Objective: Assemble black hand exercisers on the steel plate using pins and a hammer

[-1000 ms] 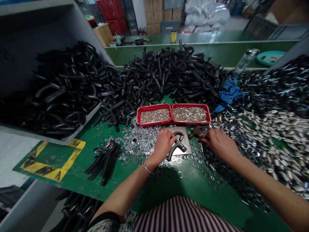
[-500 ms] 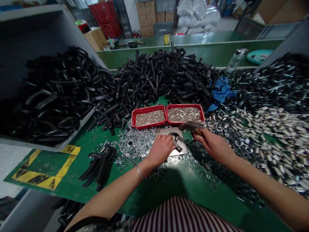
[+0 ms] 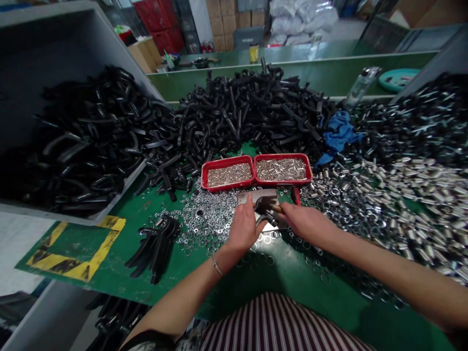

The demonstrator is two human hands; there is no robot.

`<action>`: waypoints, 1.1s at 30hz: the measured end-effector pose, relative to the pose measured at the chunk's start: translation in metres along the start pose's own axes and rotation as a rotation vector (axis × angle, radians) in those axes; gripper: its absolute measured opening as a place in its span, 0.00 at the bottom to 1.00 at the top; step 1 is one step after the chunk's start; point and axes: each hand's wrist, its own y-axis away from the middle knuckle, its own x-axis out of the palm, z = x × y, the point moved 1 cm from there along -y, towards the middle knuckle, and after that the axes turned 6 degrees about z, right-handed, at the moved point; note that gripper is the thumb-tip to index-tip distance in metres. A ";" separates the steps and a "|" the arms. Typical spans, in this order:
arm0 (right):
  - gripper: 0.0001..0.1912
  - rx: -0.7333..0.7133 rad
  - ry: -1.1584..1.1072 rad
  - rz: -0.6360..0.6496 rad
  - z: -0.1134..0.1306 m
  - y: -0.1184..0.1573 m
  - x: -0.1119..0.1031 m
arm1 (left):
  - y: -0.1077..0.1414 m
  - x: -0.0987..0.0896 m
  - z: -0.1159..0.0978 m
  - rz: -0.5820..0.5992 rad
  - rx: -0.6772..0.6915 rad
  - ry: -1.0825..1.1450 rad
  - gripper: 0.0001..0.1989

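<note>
1. Green surface [image 3: 146, 207] fills the view, with a big heap of black U-shaped bars [image 3: 234, 117] at the back.
2. Two red trays [image 3: 226, 158] sit in front of the heap. Silver washers [image 3: 208, 219] and silver tubes [image 3: 398, 204] lie all around.
3. One black U-shaped bar [image 3: 265, 210] lies on a steel plate [image 3: 256, 196] — right between the hands.
4. Left hand [image 3: 244, 226] touches that bar — I cannot tell if its grip is shut. Right hand [image 3: 307, 224] has a narrow grip, holding a red-handled tool [image 3: 295, 195].

Black shackles [image 3: 237, 114], red trays [image 3: 227, 160], blue rag [image 3: 339, 131], striped shirt [image 3: 278, 324]
</note>
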 end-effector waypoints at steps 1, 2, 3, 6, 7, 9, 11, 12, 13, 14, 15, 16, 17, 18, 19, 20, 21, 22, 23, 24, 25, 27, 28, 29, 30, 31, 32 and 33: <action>0.16 -0.021 0.016 0.038 0.001 -0.002 0.002 | 0.000 0.001 0.000 0.000 0.001 0.002 0.51; 0.16 -0.041 0.006 0.045 0.001 -0.005 0.004 | 0.000 0.001 -0.001 -0.001 0.002 0.000 0.51; 0.17 -0.057 -0.013 0.030 0.000 -0.006 0.006 | -0.001 0.002 -0.001 -0.003 -0.001 -0.003 0.51; 0.17 -0.021 -0.047 -0.005 -0.007 -0.006 0.013 | -0.001 0.000 -0.003 -0.002 -0.018 0.000 0.51; 0.16 -0.002 -0.082 0.018 -0.010 -0.004 0.015 | -0.002 -0.001 -0.004 0.006 -0.024 0.012 0.50; 0.15 0.044 -0.262 0.082 -0.016 0.002 0.018 | -0.004 -0.008 -0.004 0.030 -0.038 0.061 0.47; 0.16 0.114 -0.541 0.088 -0.026 0.012 0.018 | -0.009 -0.018 -0.002 0.074 -0.077 0.198 0.41; 0.18 0.173 -0.652 0.051 -0.034 0.018 0.017 | -0.012 -0.024 0.000 0.100 -0.104 0.306 0.37; 0.19 0.240 -0.717 -0.005 -0.045 0.023 0.014 | -0.016 -0.029 0.003 0.119 -0.131 0.423 0.33; 0.20 0.307 -0.732 -0.065 -0.058 0.029 0.012 | -0.019 -0.034 0.006 0.127 -0.155 0.524 0.30; 0.21 0.367 -0.703 -0.113 -0.073 0.033 0.008 | -0.022 -0.038 0.010 0.121 -0.171 0.579 0.29; 0.21 0.412 -0.636 -0.140 -0.088 0.037 0.005 | -0.024 -0.040 0.015 0.102 -0.181 0.570 0.28; 0.21 0.433 -0.533 -0.161 -0.104 0.039 0.002 | -0.024 -0.041 0.019 0.074 -0.182 0.505 0.27; 0.20 0.425 -0.397 -0.192 -0.117 0.041 -0.002 | -0.024 -0.040 0.022 0.052 -0.173 0.409 0.25; 0.20 0.392 -0.238 -0.239 -0.127 0.041 -0.005 | -0.022 -0.038 0.025 0.035 -0.157 0.311 0.22; 0.19 0.347 -0.074 -0.297 -0.132 0.039 -0.007 | -0.019 -0.035 0.026 0.029 -0.138 0.233 0.19; 0.19 0.297 0.070 -0.347 -0.132 0.036 -0.008 | -0.015 -0.031 0.026 0.027 -0.123 0.182 0.16; 0.19 0.255 0.165 -0.366 -0.128 0.032 -0.006 | -0.011 -0.028 0.024 0.029 -0.116 0.155 0.16; 0.20 0.240 0.205 -0.343 -0.119 0.025 -0.003 | -0.007 -0.024 0.022 0.032 -0.118 0.139 0.18; 0.21 0.257 0.203 -0.274 -0.108 0.017 0.002 | -0.003 -0.021 0.020 0.036 -0.127 0.125 0.21; 0.22 0.295 0.182 -0.185 -0.096 0.007 0.009 | -0.001 -0.019 0.017 0.044 -0.136 0.116 0.24; 0.24 0.399 0.174 -0.041 -0.075 -0.012 0.023 | 0.000 -0.017 0.014 0.069 -0.141 0.119 0.28; 0.26 0.443 0.192 -0.009 -0.067 -0.021 0.028 | 0.000 -0.017 0.014 0.083 -0.134 0.131 0.27; 0.26 0.470 0.212 0.001 -0.062 -0.028 0.032 | 0.000 -0.017 0.015 0.093 -0.124 0.148 0.27; 0.26 0.477 0.216 0.004 -0.061 -0.032 0.033 | -0.001 -0.017 0.017 0.097 -0.117 0.165 0.27; 0.25 0.470 0.199 0.004 -0.061 -0.035 0.032 | -0.001 -0.017 0.020 0.093 -0.116 0.179 0.27; 0.24 0.451 0.159 -0.002 -0.063 -0.036 0.029 | 0.000 -0.017 0.023 0.084 -0.118 0.188 0.26; 0.22 0.423 0.098 -0.024 -0.065 -0.035 0.023 | 0.000 -0.017 0.026 0.075 -0.121 0.195 0.26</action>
